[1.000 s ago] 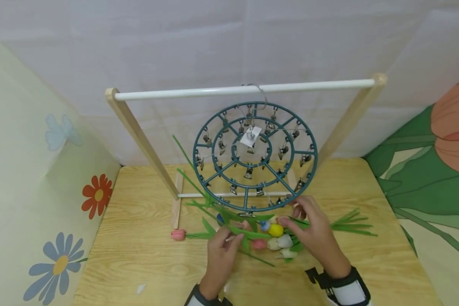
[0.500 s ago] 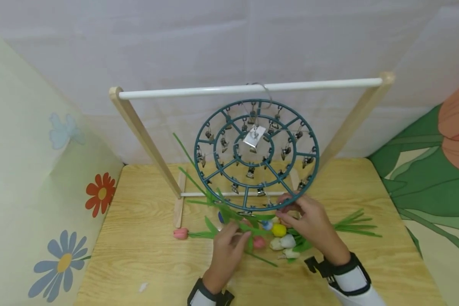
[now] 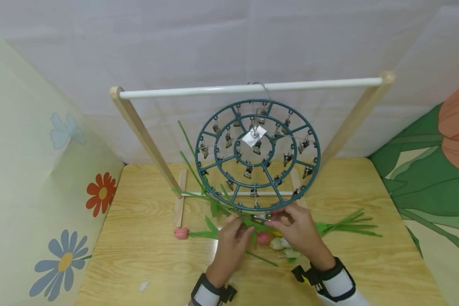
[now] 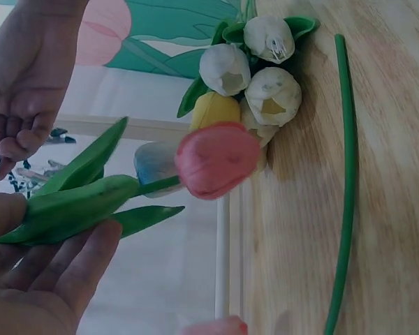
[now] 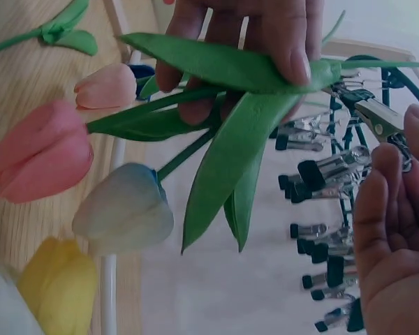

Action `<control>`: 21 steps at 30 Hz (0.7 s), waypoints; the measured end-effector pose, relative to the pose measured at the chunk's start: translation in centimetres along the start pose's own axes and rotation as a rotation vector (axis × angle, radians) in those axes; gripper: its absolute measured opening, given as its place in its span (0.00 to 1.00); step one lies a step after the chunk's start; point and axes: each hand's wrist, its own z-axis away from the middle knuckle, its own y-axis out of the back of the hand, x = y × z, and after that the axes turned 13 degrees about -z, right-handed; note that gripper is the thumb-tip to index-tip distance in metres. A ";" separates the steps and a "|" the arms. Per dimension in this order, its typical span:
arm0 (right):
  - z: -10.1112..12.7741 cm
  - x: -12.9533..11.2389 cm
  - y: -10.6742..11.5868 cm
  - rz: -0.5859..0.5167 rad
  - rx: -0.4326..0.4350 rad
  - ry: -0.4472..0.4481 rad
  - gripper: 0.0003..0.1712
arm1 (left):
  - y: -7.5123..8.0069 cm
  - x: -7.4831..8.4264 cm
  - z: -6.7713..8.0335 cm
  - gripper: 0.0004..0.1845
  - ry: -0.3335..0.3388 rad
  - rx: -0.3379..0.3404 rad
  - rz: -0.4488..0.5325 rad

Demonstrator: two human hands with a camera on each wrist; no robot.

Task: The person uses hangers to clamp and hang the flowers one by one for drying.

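1. The left hand [image 3: 232, 246] pinches a coral-pink, cup-shaped artificial tulip with long green leaves [image 5: 45, 150], thumb laid over the leaf base and fingers beneath.
2. The right hand [image 3: 300, 231] grips a small silver metal clip with dark tips [image 5: 377, 115] between thumb and forefinger. The clip's mouth is right by the leaf base; whether it touches, or is parted, I cannot tell.
3. To clip a stem well from here, I would keep the left pinch steady, squeeze the clip's tails fully, and bring the mouth over the bare stem just past the leaf base, so that it bites stem rather than a slippery leaf.
4. The held tulip is under the ring's front rim, above the middle of the worktop, well in from its left and right edges. Its bloom points toward the right and front; its long axis slants from there back toward the rear left corner.
5. A pale white-and-blue tulip [image 5: 126, 209] hangs close by, its stem leading into the same leaves; whether it is gripped too is unclear.
6. Just overhead is a dark green, three-ringed round hanger [image 3: 257, 209], hooked on a white crossbar [image 3: 191, 91].
7. On the pale wood-grain worktop [image 3: 137, 246], white tulips [image 4: 274, 98] and a yellow tulip [image 4: 215, 112] bunch up, stems toward the right edge; another pink tulip [image 3: 181, 233] lies toward the left edge.
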 end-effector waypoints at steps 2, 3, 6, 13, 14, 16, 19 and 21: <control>0.0 -0.1 -0.4 -0.036 0.016 0.024 0.23 | -0.1 0.0 0.0 0.05 -0.018 0.002 -0.041; -0.1 -0.2 -0.6 -0.058 0.020 0.029 0.23 | -0.1 0.1 0.0 0.05 -0.030 0.004 -0.049; -0.2 -0.2 -1.0 -0.072 0.033 0.041 0.22 | 0.0 0.3 -0.2 0.05 -0.048 -0.001 -0.064; 0.0 -0.2 -1.7 -0.133 0.029 0.052 0.21 | 0.1 0.8 -0.3 0.07 -0.061 -0.030 -0.040; -0.1 -0.2 -1.8 -0.154 0.029 0.052 0.21 | 0.2 0.8 -0.3 0.07 -0.058 -0.034 -0.036; -0.1 -0.2 -1.9 -0.193 0.025 0.055 0.21 | 0.1 0.8 -0.2 0.07 -0.046 -0.040 -0.024; -0.1 -0.2 -1.9 -0.221 0.023 0.065 0.20 | 0.1 0.7 -0.2 0.06 -0.036 -0.039 -0.029; -0.1 -0.1 -1.9 -0.226 0.019 0.072 0.20 | 0.1 0.7 -0.1 0.06 -0.025 -0.042 -0.028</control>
